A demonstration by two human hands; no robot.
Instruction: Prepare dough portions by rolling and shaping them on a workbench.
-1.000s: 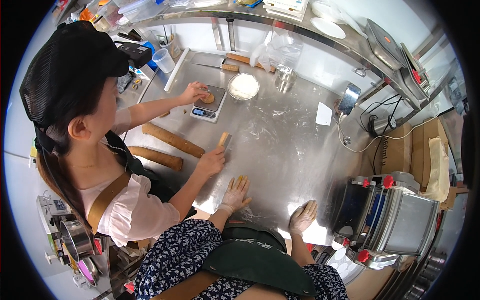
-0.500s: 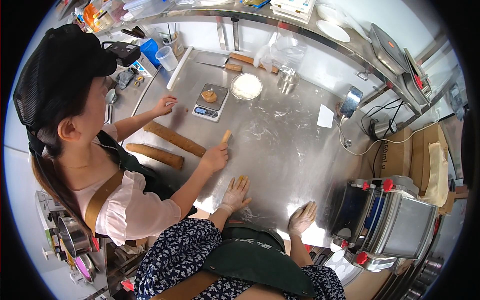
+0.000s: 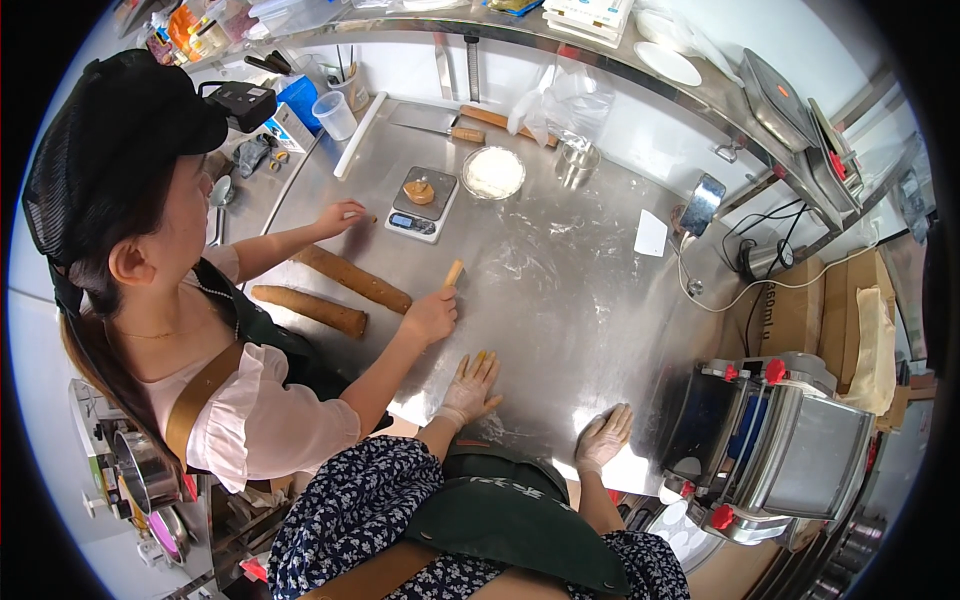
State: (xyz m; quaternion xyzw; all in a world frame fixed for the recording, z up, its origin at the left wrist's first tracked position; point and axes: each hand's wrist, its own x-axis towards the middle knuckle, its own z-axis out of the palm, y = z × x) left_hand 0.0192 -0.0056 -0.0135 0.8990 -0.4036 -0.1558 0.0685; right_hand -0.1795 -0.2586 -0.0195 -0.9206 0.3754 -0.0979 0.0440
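Observation:
Both my hands wear clear gloves. My left hand (image 3: 470,390) lies on the steel worktop (image 3: 540,310) with fingers spread, holding nothing. My right hand (image 3: 605,437) rests open at the front edge, fingers stretched, beside the dough machine with red knobs (image 3: 790,440). A co-worker (image 3: 230,320) at my left grips a wooden-handled tool (image 3: 455,270) in their right hand (image 3: 430,315), just beyond my left hand. Their left hand (image 3: 345,213) is left of a digital scale (image 3: 415,225), which bears a lump of dough (image 3: 418,190). Two long brown dough logs (image 3: 350,275) lie near them.
Along the back are a bowl of white powder (image 3: 493,172), a knife (image 3: 430,125), a steel cylinder (image 3: 577,165), plastic cups (image 3: 335,115) and a white card (image 3: 650,232). A crowded shelf (image 3: 680,90) runs above. Cables and cardboard (image 3: 845,320) sit at the right.
The co-worker's left hand has let go of the dough on the scale and moved left and down from it. My hands stay in the same places.

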